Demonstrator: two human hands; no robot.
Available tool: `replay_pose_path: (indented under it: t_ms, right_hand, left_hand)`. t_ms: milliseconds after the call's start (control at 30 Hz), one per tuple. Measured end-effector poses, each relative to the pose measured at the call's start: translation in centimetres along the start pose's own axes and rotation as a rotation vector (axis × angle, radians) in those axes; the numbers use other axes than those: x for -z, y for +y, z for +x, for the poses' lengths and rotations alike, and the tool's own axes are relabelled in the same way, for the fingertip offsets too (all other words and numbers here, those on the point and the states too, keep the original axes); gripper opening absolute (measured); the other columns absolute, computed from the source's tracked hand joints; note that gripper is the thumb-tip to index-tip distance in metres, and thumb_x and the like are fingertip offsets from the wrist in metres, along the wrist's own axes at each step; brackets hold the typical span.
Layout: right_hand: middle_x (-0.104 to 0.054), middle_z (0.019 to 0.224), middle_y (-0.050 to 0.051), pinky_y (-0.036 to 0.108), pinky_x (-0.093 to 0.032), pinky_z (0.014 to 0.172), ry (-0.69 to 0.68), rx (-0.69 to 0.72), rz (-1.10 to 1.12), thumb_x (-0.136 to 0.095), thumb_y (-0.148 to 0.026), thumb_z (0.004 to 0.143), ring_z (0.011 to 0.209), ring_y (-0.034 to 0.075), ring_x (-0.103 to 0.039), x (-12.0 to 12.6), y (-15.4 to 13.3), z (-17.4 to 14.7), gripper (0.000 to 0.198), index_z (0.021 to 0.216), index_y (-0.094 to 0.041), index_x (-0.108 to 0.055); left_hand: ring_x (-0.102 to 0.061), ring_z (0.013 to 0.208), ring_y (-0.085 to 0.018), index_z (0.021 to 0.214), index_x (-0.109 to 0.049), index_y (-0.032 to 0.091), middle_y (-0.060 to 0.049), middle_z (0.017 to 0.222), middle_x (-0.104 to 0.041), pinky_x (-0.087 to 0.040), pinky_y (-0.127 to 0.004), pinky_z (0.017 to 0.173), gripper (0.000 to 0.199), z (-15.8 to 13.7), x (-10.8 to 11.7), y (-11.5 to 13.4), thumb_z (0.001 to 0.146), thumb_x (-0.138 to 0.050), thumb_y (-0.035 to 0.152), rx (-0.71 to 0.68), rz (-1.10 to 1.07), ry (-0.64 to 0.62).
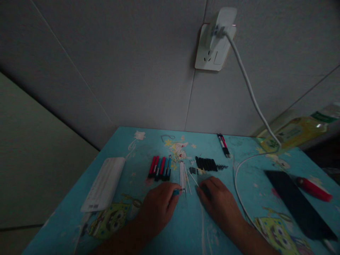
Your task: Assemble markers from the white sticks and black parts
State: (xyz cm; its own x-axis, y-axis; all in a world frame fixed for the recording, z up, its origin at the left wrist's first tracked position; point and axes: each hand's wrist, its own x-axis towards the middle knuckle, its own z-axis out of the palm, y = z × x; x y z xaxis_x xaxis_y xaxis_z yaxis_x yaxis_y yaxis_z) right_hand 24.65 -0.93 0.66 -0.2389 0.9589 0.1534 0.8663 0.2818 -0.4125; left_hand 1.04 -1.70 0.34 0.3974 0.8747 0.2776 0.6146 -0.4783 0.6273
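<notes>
My left hand rests on the blue cartoon-print table and pinches a small blue pen part at its fingertips. My right hand lies knuckles up beside it, its fingers curled over a small dark piece that I cannot make out. Between and just beyond the hands lies a bunch of thin white refills. A row of red and blue pen barrels lies to the left of them, a row of black pen parts to the right.
A white power bank lies at the left. A black phone and a red object lie at the right. A white cable runs from a wall-socket charger down onto the table. Two pens lie near the wall.
</notes>
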Motion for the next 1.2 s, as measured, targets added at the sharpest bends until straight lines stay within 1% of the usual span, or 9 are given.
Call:
replay_pose_path:
  t_ms: [67, 167, 267, 367, 467, 567, 767, 1033, 1200]
  right_hand:
    - [-0.06, 0.086, 0.005, 0.036, -0.051, 0.08, -0.023, -0.019, -0.031, -0.054, -0.027, 0.096, 0.082, 0.021, -0.06, -0.2, 0.0, 0.0, 0.013, 0.086, -0.021, -0.061]
    - [-0.059, 0.083, 0.004, 0.036, -0.049, 0.078, -0.039, -0.043, -0.078, -0.052, -0.025, 0.096, 0.08, 0.021, -0.059, -0.5, -0.2, -0.1, 0.017, 0.082, -0.021, -0.059]
    - [-0.059, 0.083, 0.005, 0.035, -0.048, 0.077, -0.032, -0.067, -0.123, -0.051, -0.023, 0.097, 0.079, 0.021, -0.06, -0.6, -0.3, -0.1, 0.017, 0.081, -0.02, -0.058]
    - [-0.06, 0.084, 0.005, 0.035, -0.048, 0.076, -0.033, -0.073, -0.174, -0.051, -0.021, 0.096, 0.08, 0.021, -0.061, -0.6, -0.5, -0.1, 0.016, 0.082, -0.02, -0.059]
    - [-0.061, 0.085, 0.006, 0.034, -0.048, 0.076, -0.041, -0.072, -0.217, -0.052, -0.019, 0.095, 0.08, 0.022, -0.061, -0.4, -0.7, 0.0, 0.015, 0.083, -0.019, -0.06]
    - [-0.061, 0.086, 0.006, 0.035, -0.048, 0.075, -0.052, -0.082, -0.249, -0.052, -0.017, 0.095, 0.081, 0.022, -0.061, -0.5, -0.8, 0.1, 0.014, 0.083, -0.019, -0.06]
    - [-0.061, 0.087, 0.006, 0.034, -0.047, 0.075, -0.055, -0.079, -0.282, -0.05, -0.016, 0.097, 0.08, 0.021, -0.061, -1.2, -0.2, 0.0, 0.016, 0.085, -0.019, -0.06]
    - [-0.06, 0.089, 0.007, 0.036, -0.047, 0.075, -0.036, -0.064, -0.264, -0.049, -0.02, 0.098, 0.082, 0.023, -0.061, -1.0, 0.2, -0.3, 0.014, 0.089, -0.019, -0.059]
    - [-0.06, 0.088, 0.006, 0.036, -0.047, 0.074, -0.014, -0.06, -0.24, -0.05, -0.022, 0.098, 0.081, 0.023, -0.061, -1.2, 0.1, 0.0, 0.013, 0.088, -0.02, -0.059]
  left_hand:
    - [-0.067, 0.087, -0.018, 0.11, -0.056, 0.023, -0.004, 0.098, -0.069, -0.053, -0.03, 0.078, 0.015, 0.2, 0.0, 0.1, 0.097, -0.049, 0.02, 0.051, -0.001, 0.018]
    - [-0.066, 0.076, -0.016, 0.106, -0.058, 0.022, -0.002, 0.089, -0.069, -0.051, -0.027, 0.071, 0.012, 0.6, 0.1, 0.2, 0.097, -0.049, 0.025, 0.121, 0.002, 0.045]
    - [-0.063, 0.064, -0.013, 0.102, -0.059, 0.021, 0.001, 0.077, -0.067, -0.048, -0.025, 0.064, 0.012, 1.0, 0.3, 0.1, 0.097, -0.05, 0.027, 0.171, -0.015, 0.066]
    - [-0.059, 0.058, -0.013, 0.1, -0.06, 0.021, 0.003, 0.068, -0.063, -0.046, -0.023, 0.06, 0.012, 1.1, 0.3, 0.1, 0.096, -0.051, 0.029, 0.205, -0.036, 0.081]
    - [-0.059, 0.057, -0.012, 0.1, -0.06, 0.021, 0.003, 0.067, -0.062, -0.045, -0.022, 0.058, 0.013, 1.2, 0.3, 0.1, 0.097, -0.051, 0.03, 0.229, -0.068, 0.079]
    - [-0.061, 0.06, -0.013, 0.101, -0.06, 0.022, 0.003, 0.071, -0.064, -0.046, -0.022, 0.061, 0.014, 1.2, 0.3, 0.1, 0.097, -0.05, 0.031, 0.24, -0.084, 0.078]
    - [-0.062, 0.062, -0.014, 0.102, -0.06, 0.021, 0.002, 0.073, -0.065, -0.046, -0.024, 0.063, 0.015, 1.4, 0.2, -0.2, 0.097, -0.049, 0.031, 0.239, -0.08, 0.096]
    - [-0.064, 0.067, -0.014, 0.103, -0.059, 0.021, 0.0, 0.08, -0.067, -0.046, -0.024, 0.066, 0.016, 1.3, 0.0, -0.6, 0.097, -0.049, 0.031, 0.235, -0.098, 0.066]
    - [-0.062, 0.065, -0.015, 0.102, -0.06, 0.022, 0.001, 0.076, -0.065, -0.045, -0.024, 0.063, 0.016, 1.2, -0.1, -0.4, 0.097, -0.049, 0.032, 0.243, -0.085, 0.051]
